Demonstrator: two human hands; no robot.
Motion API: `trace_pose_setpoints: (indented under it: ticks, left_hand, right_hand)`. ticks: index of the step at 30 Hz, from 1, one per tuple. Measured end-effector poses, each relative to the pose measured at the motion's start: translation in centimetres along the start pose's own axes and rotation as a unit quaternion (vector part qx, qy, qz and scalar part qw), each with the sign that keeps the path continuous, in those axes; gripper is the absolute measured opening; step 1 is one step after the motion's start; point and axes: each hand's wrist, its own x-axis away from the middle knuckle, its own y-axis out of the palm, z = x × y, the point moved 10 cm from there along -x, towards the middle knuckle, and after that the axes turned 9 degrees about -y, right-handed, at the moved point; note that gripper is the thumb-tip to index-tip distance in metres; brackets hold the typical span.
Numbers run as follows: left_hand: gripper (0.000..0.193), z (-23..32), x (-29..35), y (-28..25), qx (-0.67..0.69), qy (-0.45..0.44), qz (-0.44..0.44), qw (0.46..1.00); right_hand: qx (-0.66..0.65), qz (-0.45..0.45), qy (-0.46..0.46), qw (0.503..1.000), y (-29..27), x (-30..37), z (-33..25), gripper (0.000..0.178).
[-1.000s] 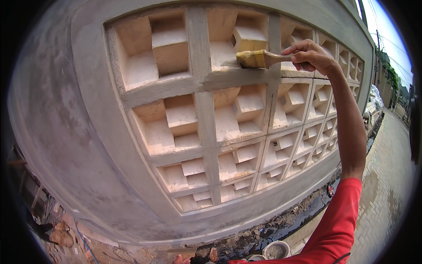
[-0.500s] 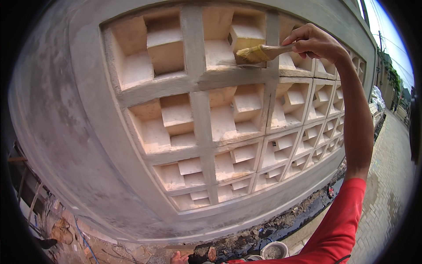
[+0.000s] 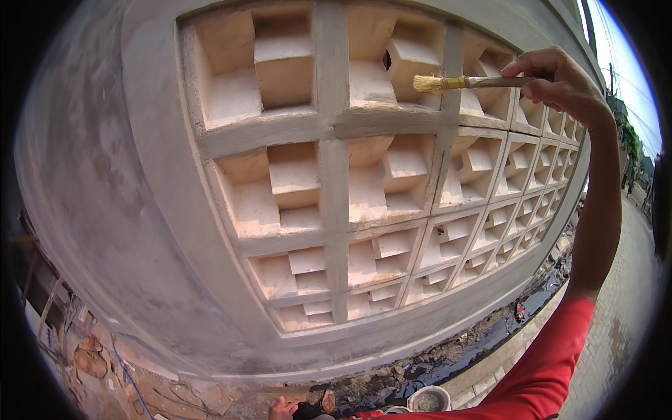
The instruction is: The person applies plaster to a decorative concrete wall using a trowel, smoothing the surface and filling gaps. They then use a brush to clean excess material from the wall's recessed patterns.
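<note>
While right fingers [image 3: 530, 63] pinch its handle [image 3: 497, 82] | brush [image 3: 467, 82] juts leftward (bristles [image 3: 428, 84] farthest)

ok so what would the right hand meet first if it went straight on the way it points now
The brush in the right hand leads; its bristles would probably first meet the pale block face just left of them, though depth is unclear and they might pass in front of it.

Unreadable around the block lattice [image 3: 402, 159]

Lattice top trimmed by frame. In front of it, right hand [image 3: 563, 82] hides handle end of brush [image 3: 455, 82]; bristle contact unclear. Below lattice: left hand [image 3: 281, 408] cut off, grip unreadable; container [image 3: 397, 409] by bucket [image 3: 448, 400] mostly cropped. Lower right of lattice: red scrap [image 3: 520, 309], too small to identify.
</note>
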Motion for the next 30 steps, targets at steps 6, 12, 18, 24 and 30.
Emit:
trace_pose_setpoints:
  ticks: [6, 12, 18, 24, 30]
  left_hand:
    - [0.038, 0.4, -0.6, -0.6, -0.017, 0.005, 0.003, 1.000]
    - [0.039, 0.9, -1.6, -0.3, -0.056, 0.008, 0.008, 0.998]
    - [0.039, 1.5, -2.6, -0.4, -0.132, 0.056, 0.023, 0.989]
    - [0.037, 1.1, -3.2, -0.8, -0.145, 0.101, 0.018, 0.984]
    - [0.039, 5.8, 3.1, 7.0, -0.356, 0.108, 0.076, 0.925]
  right_hand:
    - [0.074, 0.021, -0.143, 0.987, 8.0, 6.0, -1.3, 0.047]
    - [0.132, 0.057, -0.207, 0.968, 10.7, 6.1, -1.6, 0.057]
    - [0.204, 0.034, -0.167, 0.964, 10.6, 7.4, 2.5, 0.050]
    - [0.216, 0.088, -0.168, 0.958, 6.9, 10.7, 2.5, 0.052]
    - [0.213, 0.069, -0.258, 0.940, 11.3, 8.1, -1.9, 0.060]
